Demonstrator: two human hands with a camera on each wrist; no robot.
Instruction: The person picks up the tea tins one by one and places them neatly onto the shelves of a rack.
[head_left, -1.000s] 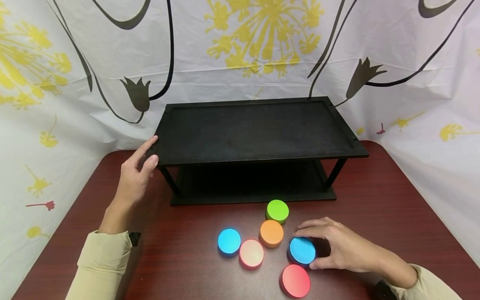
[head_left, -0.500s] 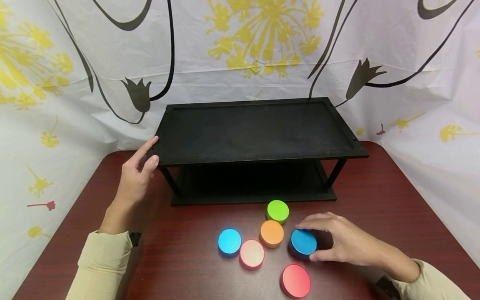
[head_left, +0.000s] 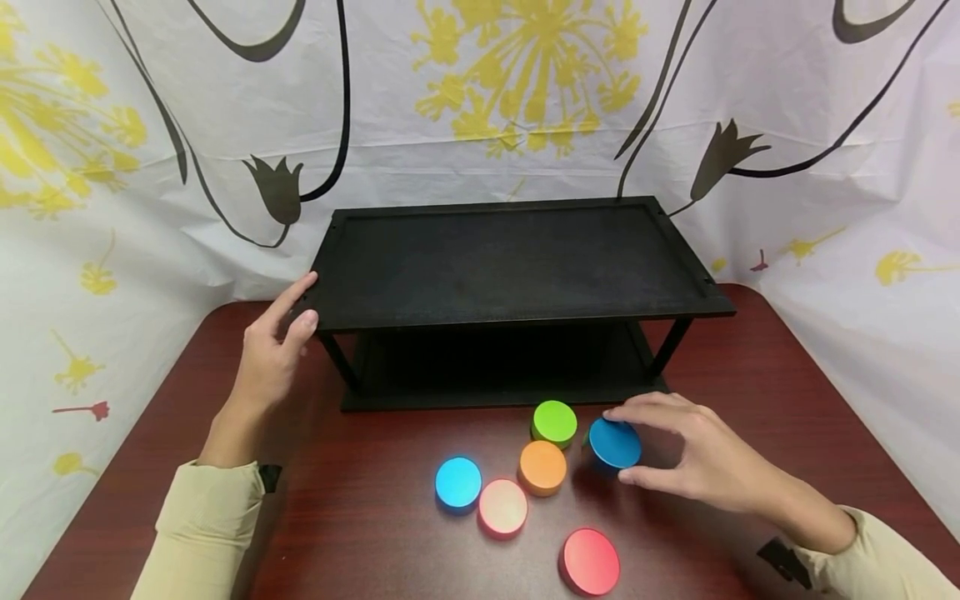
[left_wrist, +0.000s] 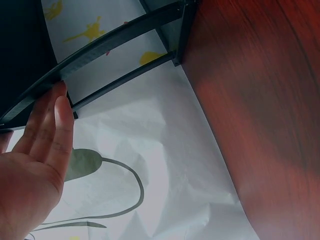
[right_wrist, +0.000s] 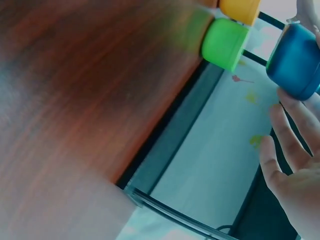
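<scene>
My right hand [head_left: 697,454] pinches a short blue cylinder [head_left: 615,443] between thumb and fingers. It is tilted and appears raised off the table, right of the green cylinder [head_left: 554,423]. The right wrist view shows the held blue cylinder [right_wrist: 295,62] at the fingertips, with the remaining fingers spread below. At the left side of a black two-level shelf [head_left: 510,267], my left hand [head_left: 266,358] touches the edge of the top board. Its fingers [left_wrist: 47,125] lie fairly straight against the shelf's edge in the left wrist view.
On the red-brown table [head_left: 360,533] stand an orange cylinder [head_left: 543,467], another blue one [head_left: 458,483], a pink one [head_left: 503,507] and a red one [head_left: 590,562]. The shelf's lower board [head_left: 495,396] lies just behind them. A patterned white cloth [head_left: 480,175] hangs around the table.
My right hand has lifted the blue cylinder from beside the red one and moved it forward and slightly right, tilting it. The left hand stays at the shelf.
</scene>
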